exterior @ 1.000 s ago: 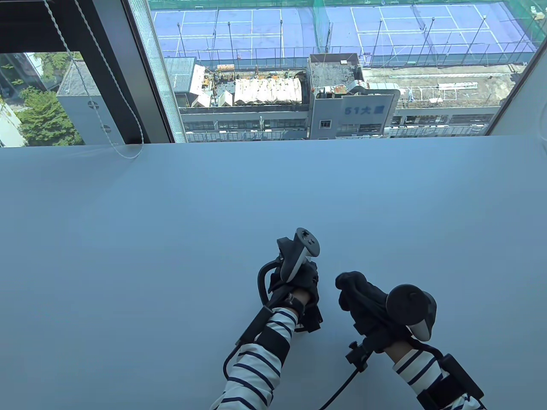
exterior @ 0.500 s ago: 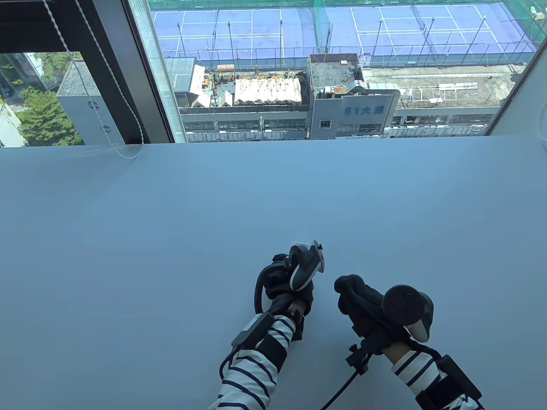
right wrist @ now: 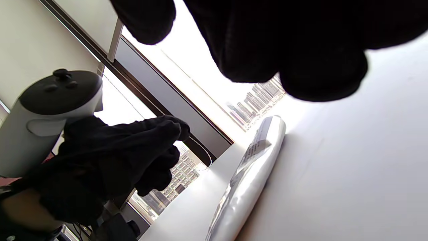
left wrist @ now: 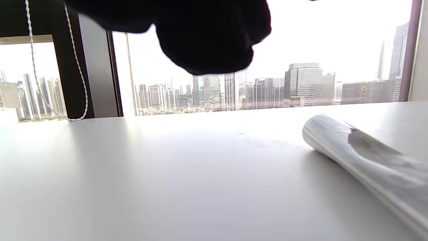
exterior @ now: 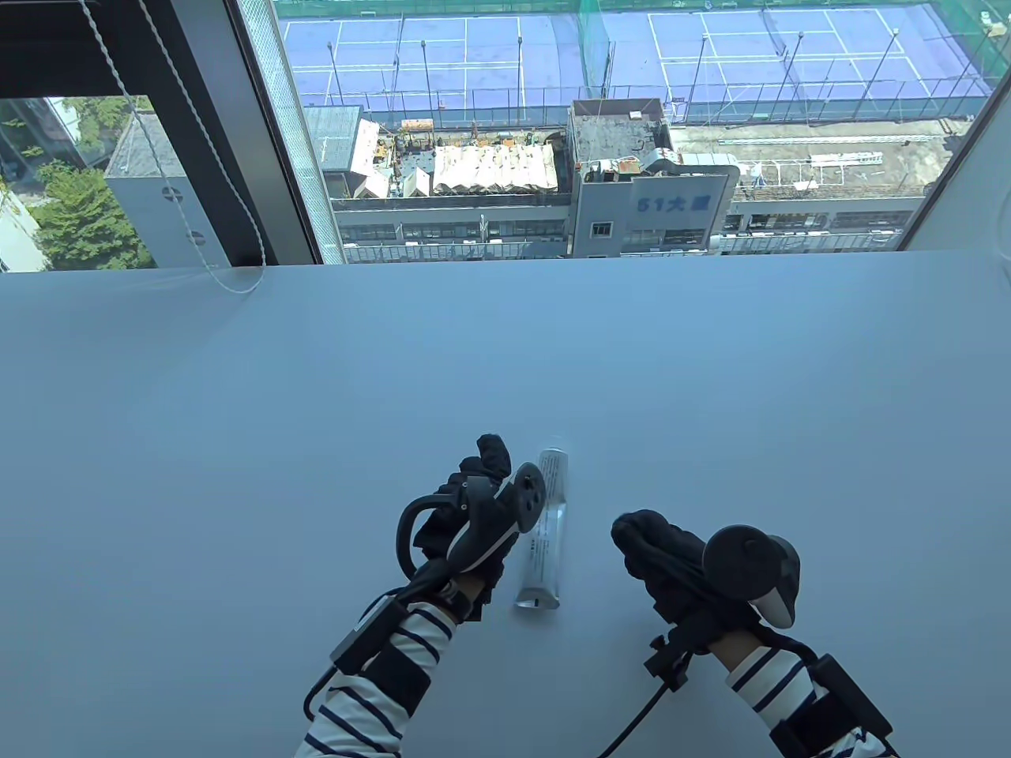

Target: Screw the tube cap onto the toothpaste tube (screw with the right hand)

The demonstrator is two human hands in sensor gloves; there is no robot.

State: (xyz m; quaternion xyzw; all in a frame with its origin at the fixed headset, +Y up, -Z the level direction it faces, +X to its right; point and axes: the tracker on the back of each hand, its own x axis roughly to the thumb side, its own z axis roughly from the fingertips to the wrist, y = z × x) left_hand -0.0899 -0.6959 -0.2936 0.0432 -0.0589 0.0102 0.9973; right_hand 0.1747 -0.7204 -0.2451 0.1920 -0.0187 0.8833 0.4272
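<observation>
A white toothpaste tube point(exterior: 545, 529) lies flat on the table between my hands, its narrow end pointing away from me and its flat crimped end toward me. It also shows in the left wrist view point(left wrist: 361, 157) and the right wrist view point(right wrist: 247, 177). I cannot tell whether a cap sits on it. My left hand point(exterior: 482, 474) is just left of the tube, apart from it, with loosely spread fingers holding nothing. My right hand point(exterior: 636, 537) rests to the right of the tube, curled into a fist; anything inside it is hidden.
The white table point(exterior: 316, 434) runs back to a large window point(exterior: 600, 118). A blind cord point(exterior: 229, 276) hangs down onto the table at the far left.
My left hand has moved left and opened, uncovering the tube, which now lies on the table. My right hand has barely moved.
</observation>
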